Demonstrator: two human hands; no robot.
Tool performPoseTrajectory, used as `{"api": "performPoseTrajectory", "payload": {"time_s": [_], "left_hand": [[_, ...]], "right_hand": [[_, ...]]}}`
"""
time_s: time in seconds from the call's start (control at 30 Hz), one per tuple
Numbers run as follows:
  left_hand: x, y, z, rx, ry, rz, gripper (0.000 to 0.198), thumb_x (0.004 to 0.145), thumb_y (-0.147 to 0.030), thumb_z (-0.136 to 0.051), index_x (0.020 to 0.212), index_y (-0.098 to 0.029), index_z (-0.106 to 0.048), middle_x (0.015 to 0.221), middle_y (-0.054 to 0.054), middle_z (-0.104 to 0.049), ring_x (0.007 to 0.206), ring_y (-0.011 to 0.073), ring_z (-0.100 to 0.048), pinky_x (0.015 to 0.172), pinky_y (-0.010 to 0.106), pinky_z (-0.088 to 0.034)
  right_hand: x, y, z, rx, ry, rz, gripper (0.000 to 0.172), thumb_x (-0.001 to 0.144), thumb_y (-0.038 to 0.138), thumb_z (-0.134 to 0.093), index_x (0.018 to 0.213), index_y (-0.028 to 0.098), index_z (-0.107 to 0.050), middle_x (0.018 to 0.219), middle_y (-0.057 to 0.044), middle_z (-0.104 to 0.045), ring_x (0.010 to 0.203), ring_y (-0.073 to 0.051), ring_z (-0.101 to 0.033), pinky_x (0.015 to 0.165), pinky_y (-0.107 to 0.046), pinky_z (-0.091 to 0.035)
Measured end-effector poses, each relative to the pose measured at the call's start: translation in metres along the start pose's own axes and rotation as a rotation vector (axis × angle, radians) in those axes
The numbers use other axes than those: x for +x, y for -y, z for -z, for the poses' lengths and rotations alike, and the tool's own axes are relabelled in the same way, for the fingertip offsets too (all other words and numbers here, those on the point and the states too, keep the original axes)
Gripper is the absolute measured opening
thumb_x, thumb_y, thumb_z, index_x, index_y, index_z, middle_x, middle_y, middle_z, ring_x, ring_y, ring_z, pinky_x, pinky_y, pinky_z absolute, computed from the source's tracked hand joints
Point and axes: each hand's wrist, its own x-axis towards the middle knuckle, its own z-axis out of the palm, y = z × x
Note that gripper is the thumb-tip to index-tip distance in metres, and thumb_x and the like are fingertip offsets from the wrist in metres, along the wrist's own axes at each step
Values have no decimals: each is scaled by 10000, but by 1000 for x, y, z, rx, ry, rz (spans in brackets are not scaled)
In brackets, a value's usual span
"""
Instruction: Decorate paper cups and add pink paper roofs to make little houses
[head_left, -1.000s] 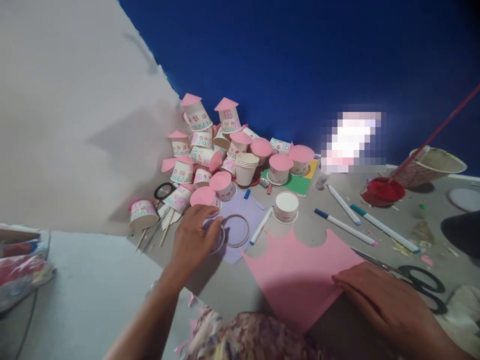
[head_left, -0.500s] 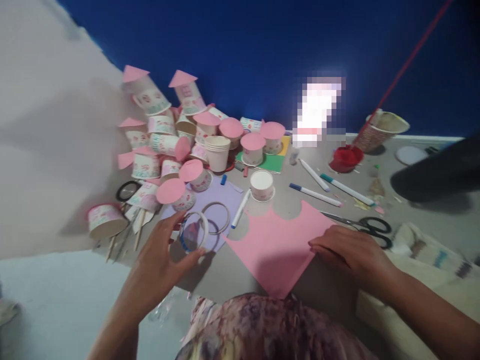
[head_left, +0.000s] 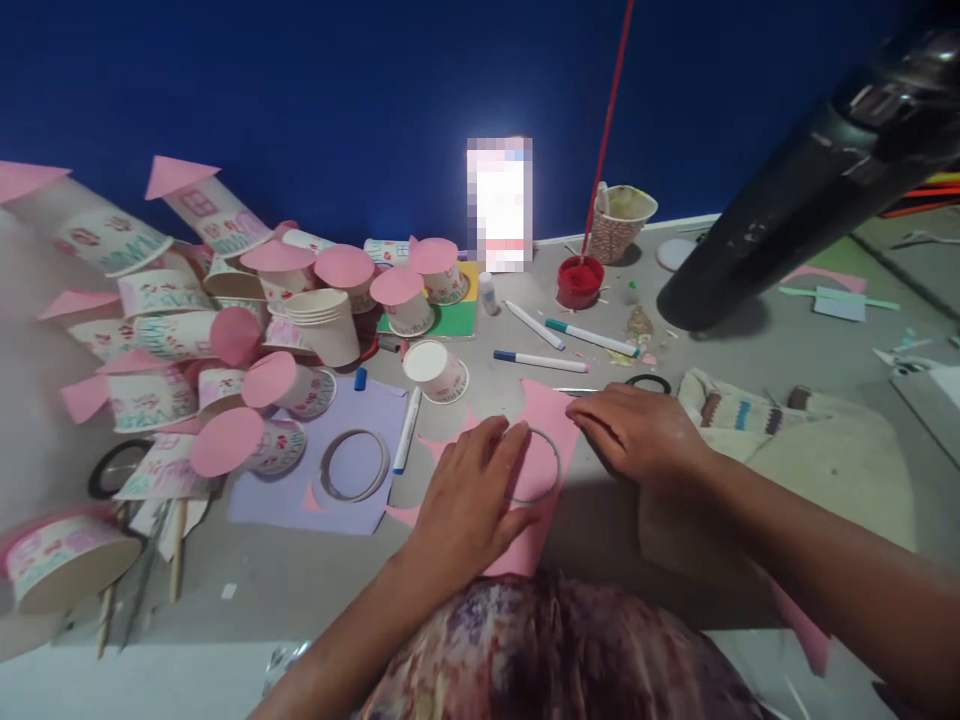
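One ring (head_left: 559, 468) had crossed, in the left hand (head_left: 472, 490), from over the purple sheet (head_left: 262, 500) onto the pink paper (head_left: 545, 402). Farthest left, cups (head_left: 154, 400) with pink roofs were heaped up, crowding that side, and sticks (head_left: 177, 545) poked out below them towards the near edge of the table (head_left: 285, 575). Beside the heap lay the purple sheet with a second ring (head_left: 383, 468) flat on it and a pen (head_left: 407, 430) just off its right edge. A white cup (head_left: 442, 370) stood behind the pink paper, close to its notched side, so I judged it the likeliest thing to get in the way. The left hand was closed about the ring's left side, fingers at the far rim and thumb by the near one, I supposed to keep it from sliding; it also hid part of the paper. The right hand (head_left: 637, 430), fingers together, touched the paper's right edge, probably to steady it, though I couldn't tell whether its thumb pinched from underneath. That hand covered much of the scissors (head_left: 651, 377), whose black handle showed behind it. Farther right lay a cloth (head_left: 825, 470), and beyond it a big black bottle (head_left: 780, 200) blocked some of my view.
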Motion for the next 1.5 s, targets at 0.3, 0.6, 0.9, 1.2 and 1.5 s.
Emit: {"api": "performPoseTrajectory", "payload": {"time_s": [0.3,0.6,0.9,1.2,1.5], "left_hand": [[-19,15,-11,-179,-184,57,901,936,-438,-743,1634,-296,-191,1456,173,-521,1358,336,-533,1121,520,-496],[-14,11,-18,-16,-230,-3,889,929,-528,-717,1616,-211,-251,1383,187,-631,1284,373,-598,1043,530,-496],[-13,17,-24,-4,-291,-28,840,937,-591,-683,1588,-194,-331,1374,175,-649,1257,356,-596,1041,500,-476],[-7,13,-23,65,-277,-20,786,944,-604,-662,1558,-189,-400,1360,167,-661,1231,357,-581,1027,499,-453],[-3,10,-24,78,-281,-17,805,922,-670,-651,1548,-212,-432,1368,157,-668,1215,353,-589,1033,523,-458]], "right_hand": [[2,-2,5,60,97,-105,265,1028,213,-514,1064,236,-776,968,-55,-818,894,-231,-709,736,-323,-449],[-1,-3,5,60,5,-5,254,1050,259,-519,1005,237,-768,923,-54,-802,850,-208,-681,743,-307,-452],[2,-5,8,82,108,-40,263,1015,185,-521,1053,233,-776,975,-57,-814,914,-226,-685,762,-315,-435],[8,3,19,76,219,-142,255,1020,207,-524,1072,221,-773,940,-80,-777,903,-225,-639,741,-311,-384],[10,6,24,62,282,-177,248,1030,224,-522,1076,226,-765,915,-80,-741,891,-222,-624,735,-309,-353]]}}
